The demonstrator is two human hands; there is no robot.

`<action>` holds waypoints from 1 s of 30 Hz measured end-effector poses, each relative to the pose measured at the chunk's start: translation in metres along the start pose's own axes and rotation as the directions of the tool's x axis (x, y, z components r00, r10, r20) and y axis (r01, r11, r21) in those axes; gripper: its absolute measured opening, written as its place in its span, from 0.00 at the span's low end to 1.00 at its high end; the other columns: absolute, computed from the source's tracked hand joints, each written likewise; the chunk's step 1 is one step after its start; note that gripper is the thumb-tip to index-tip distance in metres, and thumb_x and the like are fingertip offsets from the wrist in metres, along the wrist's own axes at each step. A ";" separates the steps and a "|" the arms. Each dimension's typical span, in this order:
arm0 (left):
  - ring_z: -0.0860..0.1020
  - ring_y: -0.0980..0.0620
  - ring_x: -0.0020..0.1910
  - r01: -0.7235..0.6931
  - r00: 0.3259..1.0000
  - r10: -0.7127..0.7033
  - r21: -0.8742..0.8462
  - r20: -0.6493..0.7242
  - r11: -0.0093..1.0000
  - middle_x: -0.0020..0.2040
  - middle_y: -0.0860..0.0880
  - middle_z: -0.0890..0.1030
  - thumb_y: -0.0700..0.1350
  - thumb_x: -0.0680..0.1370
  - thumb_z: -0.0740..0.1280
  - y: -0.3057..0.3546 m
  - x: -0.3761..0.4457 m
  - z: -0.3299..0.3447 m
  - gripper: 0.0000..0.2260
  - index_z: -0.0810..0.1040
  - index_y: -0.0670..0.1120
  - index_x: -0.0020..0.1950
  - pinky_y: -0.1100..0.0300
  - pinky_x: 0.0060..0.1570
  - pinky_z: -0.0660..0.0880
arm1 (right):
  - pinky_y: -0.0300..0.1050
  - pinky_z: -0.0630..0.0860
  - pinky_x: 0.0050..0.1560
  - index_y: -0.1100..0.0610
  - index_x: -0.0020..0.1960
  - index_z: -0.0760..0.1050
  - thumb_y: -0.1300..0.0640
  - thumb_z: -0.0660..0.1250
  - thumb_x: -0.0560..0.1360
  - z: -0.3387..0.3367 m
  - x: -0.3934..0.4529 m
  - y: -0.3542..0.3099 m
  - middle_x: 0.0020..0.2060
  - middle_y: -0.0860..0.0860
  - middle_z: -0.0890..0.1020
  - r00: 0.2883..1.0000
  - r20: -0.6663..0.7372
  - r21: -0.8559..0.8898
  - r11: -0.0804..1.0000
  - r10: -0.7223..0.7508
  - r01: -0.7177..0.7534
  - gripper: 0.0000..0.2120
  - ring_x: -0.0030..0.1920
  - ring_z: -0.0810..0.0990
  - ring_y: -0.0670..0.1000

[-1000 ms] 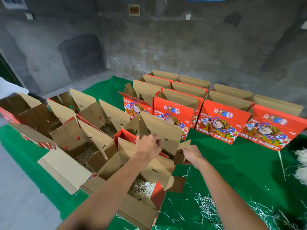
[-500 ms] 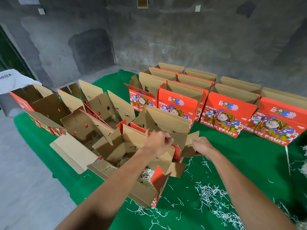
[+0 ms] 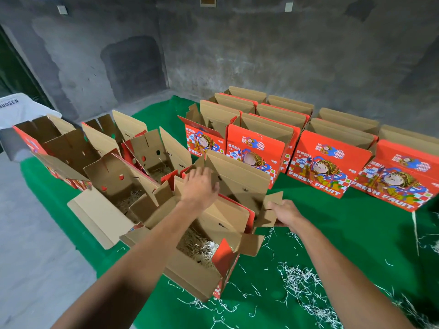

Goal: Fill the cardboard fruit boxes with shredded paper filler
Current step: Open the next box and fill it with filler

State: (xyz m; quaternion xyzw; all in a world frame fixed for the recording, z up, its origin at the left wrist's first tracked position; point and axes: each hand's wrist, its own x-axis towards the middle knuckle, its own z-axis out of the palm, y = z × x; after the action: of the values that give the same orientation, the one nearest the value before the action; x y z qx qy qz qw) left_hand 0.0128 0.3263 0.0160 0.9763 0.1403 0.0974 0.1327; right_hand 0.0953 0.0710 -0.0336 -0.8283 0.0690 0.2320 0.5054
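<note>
A grey concrete wall [image 3: 261,55] rises behind a desk [image 3: 356,233] draped in green cloth, whose left edge runs beside a pale floor [image 3: 35,257]. Toward the far right corner stand rows of red fruit boxes [image 3: 330,162] printed FRESH FRUIT, flaps up. Along the left edge sit opened boxes [image 3: 111,184] showing bare brown insides, some with filler at the bottom. The nearest box [image 3: 197,264], at the near left edge, holds shredded paper filler [image 3: 202,245]. Just behind it stands the open box [image 3: 237,184] being handled. The left hand [image 3: 200,186] lies over its near rim with fingers spread and relaxed. The right hand [image 3: 286,213] pinches the box's side flap [image 3: 273,205] between thumb and fingers. Loose white shreds [image 3: 299,281] lie scattered across the cloth at the near edge.
</note>
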 end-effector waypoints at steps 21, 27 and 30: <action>0.79 0.44 0.45 0.201 0.972 -0.201 0.015 0.119 0.980 0.49 0.44 0.79 0.53 0.82 0.60 -0.049 0.089 0.002 0.15 0.76 0.41 0.56 0.50 0.48 0.81 | 0.34 0.73 0.23 0.58 0.44 0.73 0.53 0.62 0.84 -0.010 0.011 -0.010 0.39 0.54 0.83 1.000 -0.012 -0.088 0.996 -0.014 0.013 0.13 0.36 0.82 0.50; 0.73 0.45 0.53 0.177 0.981 -0.180 0.042 0.076 0.983 0.51 0.47 0.77 0.58 0.82 0.59 -0.057 0.083 -0.002 0.15 0.72 0.46 0.53 0.45 0.57 0.76 | 0.47 0.81 0.46 0.60 0.49 0.79 0.52 0.63 0.83 0.000 0.010 -0.010 0.44 0.56 0.86 0.997 0.041 -0.147 0.987 -0.061 0.067 0.12 0.46 0.85 0.55; 0.76 0.44 0.49 0.150 0.988 -0.148 -0.069 0.035 0.986 0.51 0.44 0.78 0.56 0.82 0.60 -0.058 0.070 -0.009 0.15 0.73 0.45 0.55 0.45 0.53 0.79 | 0.41 0.74 0.40 0.63 0.50 0.79 0.51 0.63 0.82 0.014 0.008 -0.013 0.43 0.54 0.86 0.998 -0.009 -0.166 0.984 -0.059 0.057 0.15 0.45 0.84 0.53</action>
State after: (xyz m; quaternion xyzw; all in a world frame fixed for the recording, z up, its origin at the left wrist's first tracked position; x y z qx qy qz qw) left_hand 0.0624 0.4036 0.0189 0.9591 0.2073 0.0776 0.1763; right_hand 0.1023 0.0899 -0.0320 -0.8708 0.0290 0.2162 0.4406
